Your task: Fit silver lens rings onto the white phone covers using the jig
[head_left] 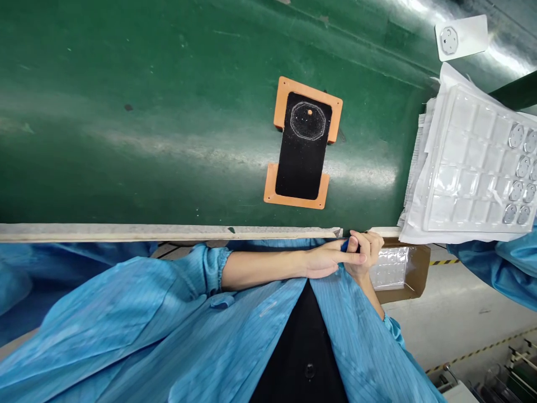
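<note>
My two hands meet at the table's front edge, close to my body. My left hand (325, 260) reaches in from the left, with one finger stretched across toward the right hand and the others closed. Between its thumb and the right hand's thumb shows a small blue thing (344, 246), mostly covered, so its kind is unclear. My right hand (364, 252) has its fingers curled against the left fingers; what lies inside them is hidden. Beyond the hands, a black phone-shaped plate (302, 162) with an octagon outline lies in an orange holder (308, 88) on the green table.
At the right, a clear compartment tray (465, 162) with several round metallic parts rests on stacked white sheets. A white plate (470, 38) with a round part lies at the far right. Below the edge stands a cardboard box (415, 274). A blue sleeve (503, 268) of another person is nearby.
</note>
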`<state>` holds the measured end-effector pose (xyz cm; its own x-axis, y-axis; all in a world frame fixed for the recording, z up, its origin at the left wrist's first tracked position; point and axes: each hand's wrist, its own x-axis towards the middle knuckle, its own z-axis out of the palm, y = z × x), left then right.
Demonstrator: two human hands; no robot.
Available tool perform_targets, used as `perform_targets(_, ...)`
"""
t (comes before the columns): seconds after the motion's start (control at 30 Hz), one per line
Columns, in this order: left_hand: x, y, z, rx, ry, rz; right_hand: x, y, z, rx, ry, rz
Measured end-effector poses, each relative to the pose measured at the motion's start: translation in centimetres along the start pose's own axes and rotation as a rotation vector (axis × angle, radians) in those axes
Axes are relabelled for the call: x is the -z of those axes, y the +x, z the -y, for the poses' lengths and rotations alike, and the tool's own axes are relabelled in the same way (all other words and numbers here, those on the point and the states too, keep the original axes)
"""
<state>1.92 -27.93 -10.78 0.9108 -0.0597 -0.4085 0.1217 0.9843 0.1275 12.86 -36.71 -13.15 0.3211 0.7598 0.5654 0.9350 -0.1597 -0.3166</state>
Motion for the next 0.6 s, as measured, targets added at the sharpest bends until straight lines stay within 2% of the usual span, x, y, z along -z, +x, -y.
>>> perform_targets(0.23, -0.2, -0.2, 0.4, -0.075, 0.374, 0.000, 0.1, -1.6, 0.3, -0.092, -0.064, -0.111)
perform_targets(0.4, -0.4, 0.1, 0.4, -0.076, 0.593, 0.050, 0.5, -3.4, -0.7, -0.199, -0.025, -0.102)
perform_targets(0.5, -1.1, 0.8, 0.7, -0.002, 0.510, 0.124, 1.2, -4.8, -1.8, -0.271, -0.052, -0.055)
perform_targets(0.53, -1.4, 1.2, 1.0, 0.018, 0.434, 0.125, 1.6, -5.3, -2.2, -0.299, -0.060, -0.005)
perform_targets(0.6, -2.0, 2.4, 1.7, 0.041, 0.277, 0.058, 2.1, -6.4, -2.7, -0.356, -0.063, 0.172)
